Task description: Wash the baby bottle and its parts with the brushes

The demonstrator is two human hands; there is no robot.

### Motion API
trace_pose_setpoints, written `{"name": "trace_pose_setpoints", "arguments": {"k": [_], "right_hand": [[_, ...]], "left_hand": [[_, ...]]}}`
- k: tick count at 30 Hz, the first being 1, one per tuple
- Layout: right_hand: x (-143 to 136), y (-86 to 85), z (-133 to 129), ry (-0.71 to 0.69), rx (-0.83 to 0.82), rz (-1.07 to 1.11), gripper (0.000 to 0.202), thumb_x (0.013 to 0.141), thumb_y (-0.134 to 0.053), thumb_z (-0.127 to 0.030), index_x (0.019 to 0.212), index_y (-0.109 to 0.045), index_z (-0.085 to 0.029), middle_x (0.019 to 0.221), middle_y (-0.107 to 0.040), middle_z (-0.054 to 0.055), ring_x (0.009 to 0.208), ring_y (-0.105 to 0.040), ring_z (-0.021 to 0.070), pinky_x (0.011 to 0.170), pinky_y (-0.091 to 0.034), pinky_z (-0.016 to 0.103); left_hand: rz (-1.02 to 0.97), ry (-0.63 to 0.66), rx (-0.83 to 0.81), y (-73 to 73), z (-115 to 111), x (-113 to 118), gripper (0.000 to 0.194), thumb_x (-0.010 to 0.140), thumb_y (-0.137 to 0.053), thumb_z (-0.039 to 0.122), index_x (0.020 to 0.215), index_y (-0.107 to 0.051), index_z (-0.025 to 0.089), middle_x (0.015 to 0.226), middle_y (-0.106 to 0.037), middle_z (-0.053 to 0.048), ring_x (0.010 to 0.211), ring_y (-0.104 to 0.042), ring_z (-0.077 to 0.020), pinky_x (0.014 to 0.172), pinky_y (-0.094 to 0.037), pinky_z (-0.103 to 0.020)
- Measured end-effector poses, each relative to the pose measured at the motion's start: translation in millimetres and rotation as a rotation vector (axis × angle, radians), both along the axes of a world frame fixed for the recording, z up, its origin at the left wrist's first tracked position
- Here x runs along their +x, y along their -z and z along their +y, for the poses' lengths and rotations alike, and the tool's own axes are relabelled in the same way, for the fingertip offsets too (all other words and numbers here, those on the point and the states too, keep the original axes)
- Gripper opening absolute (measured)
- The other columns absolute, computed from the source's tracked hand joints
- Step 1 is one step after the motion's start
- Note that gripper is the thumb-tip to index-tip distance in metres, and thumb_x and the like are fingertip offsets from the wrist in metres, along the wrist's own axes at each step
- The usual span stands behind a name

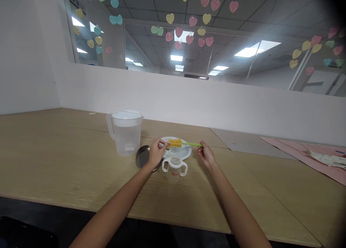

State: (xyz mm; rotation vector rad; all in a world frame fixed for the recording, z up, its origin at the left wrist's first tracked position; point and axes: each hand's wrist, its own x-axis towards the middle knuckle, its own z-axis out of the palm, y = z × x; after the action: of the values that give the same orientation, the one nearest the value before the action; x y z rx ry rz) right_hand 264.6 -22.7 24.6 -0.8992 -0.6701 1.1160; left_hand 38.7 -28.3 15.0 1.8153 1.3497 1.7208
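A brush with a yellow sponge head [175, 143] and a green handle is held level above a white plate [186, 153]. My right hand [205, 154] pinches the end of the green handle. My left hand [156, 153] is closed at the tip of the yellow head, fingers pressed together. Just below the brush stands a clear bottle [173, 170] with two white handles, red lettering and an open top. A small white part [167, 152] lies on the plate beside my left hand. Partly behind my left hand is a round metal tray [142, 158].
A lidded clear pitcher [127, 134] stands left of the metal tray. A grey sheet [248, 144] and a pink cloth [297, 152] with a patterned item on it lie on the wooden table [67, 161] at the right. Behind is a wall with a window bearing heart-shaped notes.
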Motion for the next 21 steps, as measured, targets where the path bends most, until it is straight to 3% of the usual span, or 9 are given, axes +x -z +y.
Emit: {"name": "trace_pose_setpoints", "arguments": {"k": [15,18,21], "right_hand": [[0.0,-2.5,-1.8,-0.012,0.002,0.015,0.016,0.078,-0.051,-0.024,0.066,-0.051,-0.015,0.042,-0.045,-0.005,0.033,-0.039,0.0036,0.029,-0.032,0.012],[-1.1,-4.2,-3.5,0.0,-0.004,0.028,0.015,0.078,-0.053,-0.024,0.065,-0.05,-0.015,0.043,-0.045,-0.005,0.033,-0.039,0.0034,0.029,-0.032,0.011],[-1.3,-4.0,-3.6,0.0,0.002,0.033,0.014,0.078,-0.052,-0.024,0.067,-0.051,-0.015,0.043,-0.046,-0.005,0.034,-0.04,0.0033,0.03,-0.033,0.011]], "left_hand": [[0.008,0.139,0.01,0.9,-0.6,-0.9,0.031,0.081,-0.041,0.039,0.078,-0.063,0.016,0.06,-0.055,0.0,0.056,-0.05,-0.011,0.054,-0.036,-0.021],[-0.088,0.15,0.005,0.8,-0.9,0.5,0.032,0.081,-0.04,0.038,0.078,-0.063,0.017,0.058,-0.055,0.0,0.053,-0.049,-0.0103,0.052,-0.035,-0.021],[-0.324,0.18,0.018,-4.1,-0.3,0.5,0.032,0.079,-0.043,0.043,0.075,-0.061,0.016,0.057,-0.053,0.001,0.047,-0.046,-0.0076,0.047,-0.034,-0.02]]}}
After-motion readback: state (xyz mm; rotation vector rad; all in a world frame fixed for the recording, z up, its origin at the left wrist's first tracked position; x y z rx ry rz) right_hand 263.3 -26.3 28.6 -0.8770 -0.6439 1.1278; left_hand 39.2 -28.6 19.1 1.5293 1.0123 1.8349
